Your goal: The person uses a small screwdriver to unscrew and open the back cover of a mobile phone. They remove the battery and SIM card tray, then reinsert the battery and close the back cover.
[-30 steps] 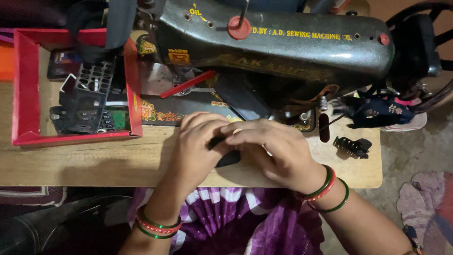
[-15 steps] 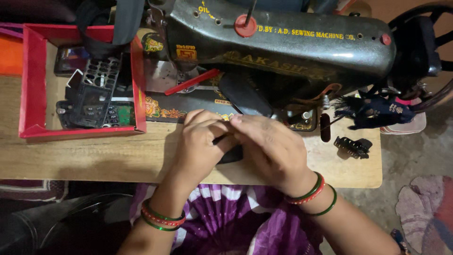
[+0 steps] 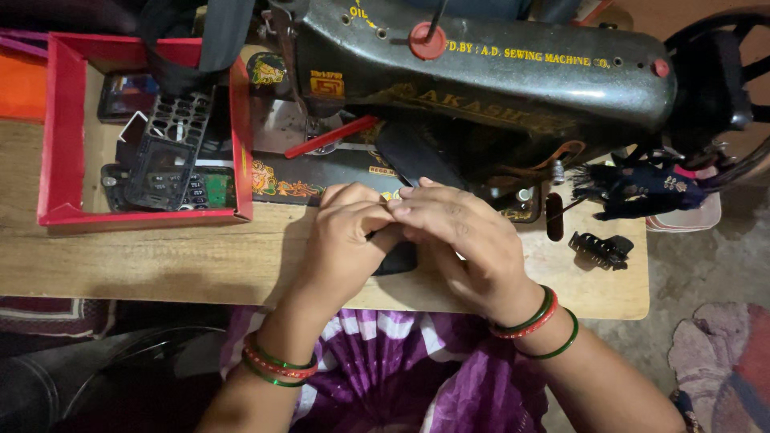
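2 hands on a small black object, just in front of the sewing machine [image 3: 481, 80].

The left hand [image 3: 345, 240] and right hand [image 3: 465, 240] curl closed around the black object [image 3: 397, 258], which rests on the wooden table [image 3: 160, 261].

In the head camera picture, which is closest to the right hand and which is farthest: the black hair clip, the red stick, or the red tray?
From the right hand:
1. Black hair clip, on the table just to the hand's right.
2. Red stick, up and left, under the sewing machine.
3. Red tray, far left on the table, holding phone parts.
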